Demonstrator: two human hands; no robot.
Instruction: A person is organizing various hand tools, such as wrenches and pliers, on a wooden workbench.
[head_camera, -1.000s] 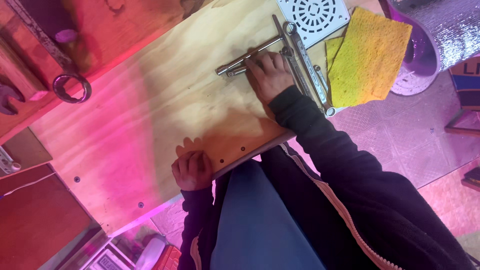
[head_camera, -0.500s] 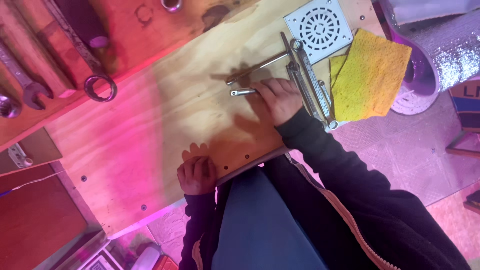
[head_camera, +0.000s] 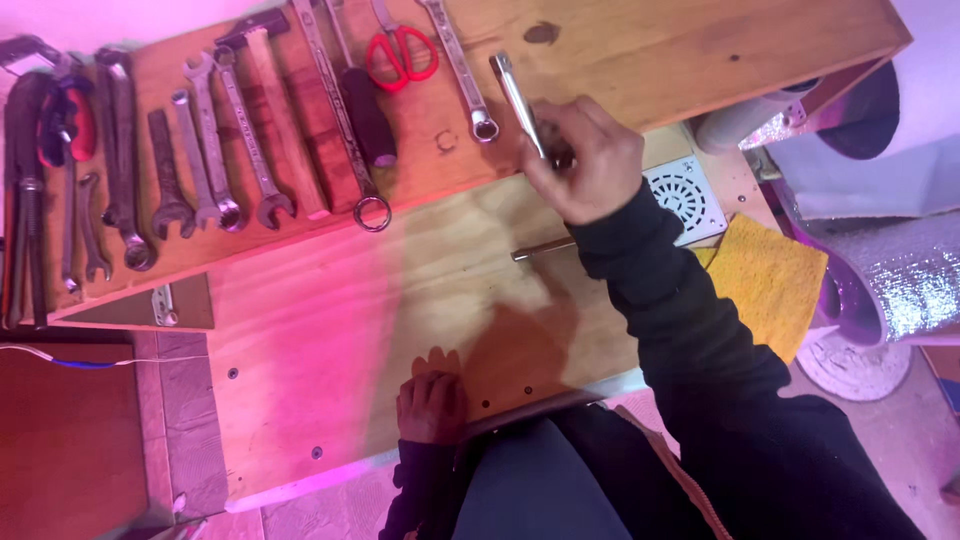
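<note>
My right hand (head_camera: 585, 160) is raised over the far part of the wooden bench and grips a slim metal wrench (head_camera: 518, 100), which points up and to the left onto the wooden tool board (head_camera: 700, 40). A thin metal rod (head_camera: 543, 248) lies on the bench just below that hand. My left hand (head_camera: 432, 405) rests as a closed fist on the near edge of the plywood bench top (head_camera: 330, 330), holding nothing.
The tool board carries several spanners (head_camera: 215, 140), a hammer (head_camera: 275, 110), red-handled scissors (head_camera: 400, 50), a black-handled tool (head_camera: 368, 115) and pliers (head_camera: 50, 120). At the right lie a white round-grilled plate (head_camera: 685, 195), a yellow sponge cloth (head_camera: 770, 280) and silver foil ducting (head_camera: 900, 270).
My right hand has lifted a wrench from the bench beside the white plate and carried it up to the tool board. The view has shifted to show the hanging tools. The left hand stayed put.
</note>
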